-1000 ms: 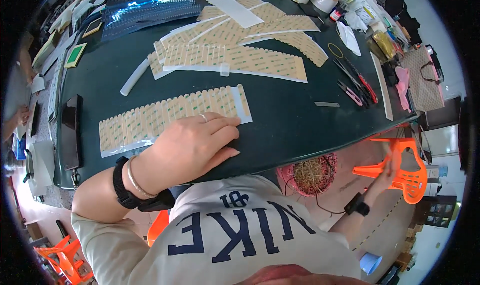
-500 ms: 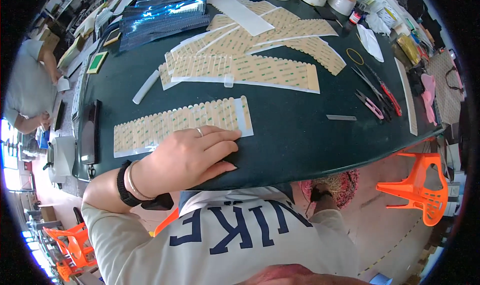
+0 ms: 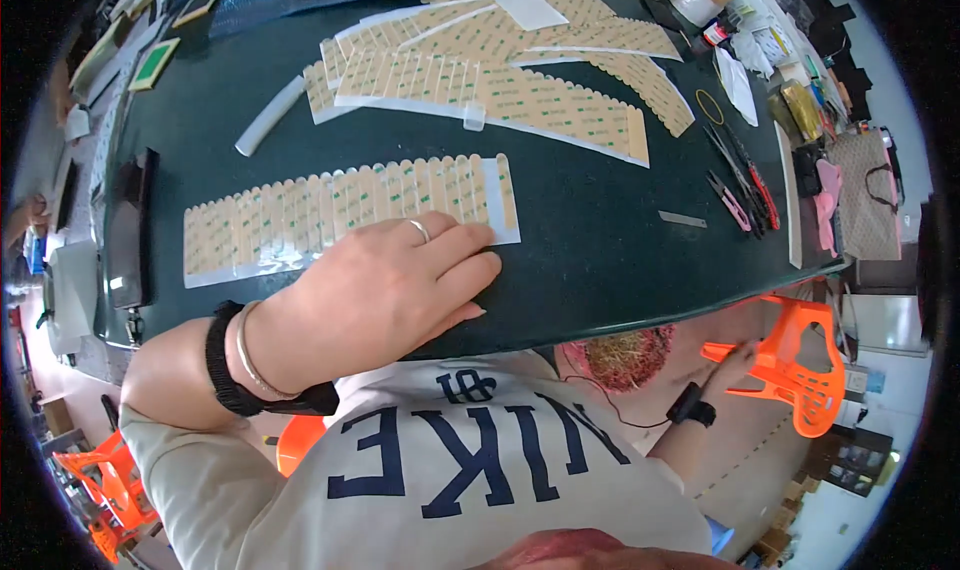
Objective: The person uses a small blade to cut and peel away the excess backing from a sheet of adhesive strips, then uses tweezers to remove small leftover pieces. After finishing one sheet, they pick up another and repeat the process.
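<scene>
Currently, head view, sheet (image 3: 300,215): tan strips on backing, flat on the dark table (image 3: 580,260).
Left hand (image 3: 385,285): over the sheet's lower right part, fingers close together; grip cannot be told.
Right hand (image 3: 738,358): well apart from the sheet, lower right, near an orange stool (image 3: 775,365); blurred, finger state cannot be told.
White tube (image 3: 270,117): just above the sheet.
Pile (image 3: 560,110): similar sheets, beyond the sheet.
</scene>
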Tool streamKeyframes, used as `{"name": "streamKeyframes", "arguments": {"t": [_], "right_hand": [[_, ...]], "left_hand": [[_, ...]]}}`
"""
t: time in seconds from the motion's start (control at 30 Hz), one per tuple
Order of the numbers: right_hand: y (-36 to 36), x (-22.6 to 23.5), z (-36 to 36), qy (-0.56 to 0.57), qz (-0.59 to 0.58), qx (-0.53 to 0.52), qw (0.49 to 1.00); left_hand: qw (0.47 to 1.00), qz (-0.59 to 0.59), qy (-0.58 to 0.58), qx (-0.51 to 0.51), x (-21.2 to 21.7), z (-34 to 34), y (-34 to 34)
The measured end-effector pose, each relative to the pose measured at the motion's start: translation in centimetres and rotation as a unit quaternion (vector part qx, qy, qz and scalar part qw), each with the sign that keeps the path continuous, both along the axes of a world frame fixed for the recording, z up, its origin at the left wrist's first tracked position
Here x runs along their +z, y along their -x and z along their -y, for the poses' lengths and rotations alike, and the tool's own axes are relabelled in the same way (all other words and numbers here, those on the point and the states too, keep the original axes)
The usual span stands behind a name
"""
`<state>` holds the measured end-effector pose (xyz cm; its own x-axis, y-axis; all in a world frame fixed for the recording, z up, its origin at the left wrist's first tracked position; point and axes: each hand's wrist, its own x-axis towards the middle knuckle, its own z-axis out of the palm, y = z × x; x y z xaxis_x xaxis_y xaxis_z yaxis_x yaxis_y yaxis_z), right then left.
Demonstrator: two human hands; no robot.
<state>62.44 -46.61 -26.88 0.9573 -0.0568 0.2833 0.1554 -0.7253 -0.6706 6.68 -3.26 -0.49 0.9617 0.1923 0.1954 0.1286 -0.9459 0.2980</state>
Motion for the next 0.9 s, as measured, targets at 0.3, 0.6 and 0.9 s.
{"name": "streamKeyframes", "arguments": {"t": [0.3, 0.6, 0.9], "right_hand": [[21.9, 27.9, -30.9, 0.034, 0.016, 0.654, 0.756], [25.0, 24.8, -40.7, 0.061, 0.083, 0.822, 0.560], [25.9, 24.7, -40.4, 0.083, 0.071, 0.813, 0.571]], "left_hand": [[0.996, 0.051, 0.077, -0.010, -1.9, -2.7, -0.2], [0.995, 0.042, 0.088, -0.009, -1.8, -2.2, -0.6], [0.993, 0.026, 0.116, -0.002, -1.2, -2.4, -0.5]]}}
